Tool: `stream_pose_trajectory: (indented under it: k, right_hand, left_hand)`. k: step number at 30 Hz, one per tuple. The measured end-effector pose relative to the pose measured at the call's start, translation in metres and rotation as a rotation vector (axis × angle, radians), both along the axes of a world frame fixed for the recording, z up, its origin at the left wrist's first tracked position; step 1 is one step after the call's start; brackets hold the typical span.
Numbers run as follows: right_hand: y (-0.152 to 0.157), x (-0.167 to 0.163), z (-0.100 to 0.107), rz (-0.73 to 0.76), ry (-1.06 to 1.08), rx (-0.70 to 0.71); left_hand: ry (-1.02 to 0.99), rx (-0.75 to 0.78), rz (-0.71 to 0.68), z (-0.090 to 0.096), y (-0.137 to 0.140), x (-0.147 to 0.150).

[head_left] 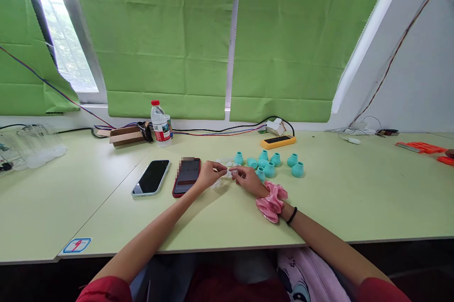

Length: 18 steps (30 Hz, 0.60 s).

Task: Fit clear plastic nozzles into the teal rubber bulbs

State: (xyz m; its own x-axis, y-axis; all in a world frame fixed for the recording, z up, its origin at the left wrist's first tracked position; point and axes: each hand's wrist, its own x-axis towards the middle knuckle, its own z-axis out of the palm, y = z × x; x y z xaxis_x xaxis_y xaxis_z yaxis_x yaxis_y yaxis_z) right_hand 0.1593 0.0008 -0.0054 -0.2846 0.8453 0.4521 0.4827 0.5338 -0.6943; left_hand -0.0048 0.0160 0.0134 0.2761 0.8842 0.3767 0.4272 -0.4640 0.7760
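My left hand [212, 174] and my right hand [249, 181] meet above the middle of the table, their fingertips almost touching. Both pinch at a small clear plastic piece [230, 173]; its exact kind is too small to tell, and fingers partly cover it. More translucent pieces [224, 162] lie just behind and below the fingers. Several turquoise vase-shaped pieces [269, 170] with narrow necks stand beyond and to the right of my right hand, a few close together. A pink scrunchie [271, 201] and a dark band circle my right wrist and forearm.
Left of my hands lie a red-cased phone [186, 177] and a pale-cased phone [151, 178]. Toward the window stand a red-capped bottle [161, 124], a cardboard box [127, 136] and a yellow power strip [278, 142]. Orange-red tools [427, 147] lie far right, clear plastic items [31, 148] far left.
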Motion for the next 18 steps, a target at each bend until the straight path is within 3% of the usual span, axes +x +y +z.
stream_pose_trajectory:
  k: [18]
  right_hand:
    - [0.0022,0.0013,-0.0055,0.036,0.086,-0.052]
  left_hand:
    - [-0.061,-0.025,0.024,0.0031,-0.0034,0.0016]
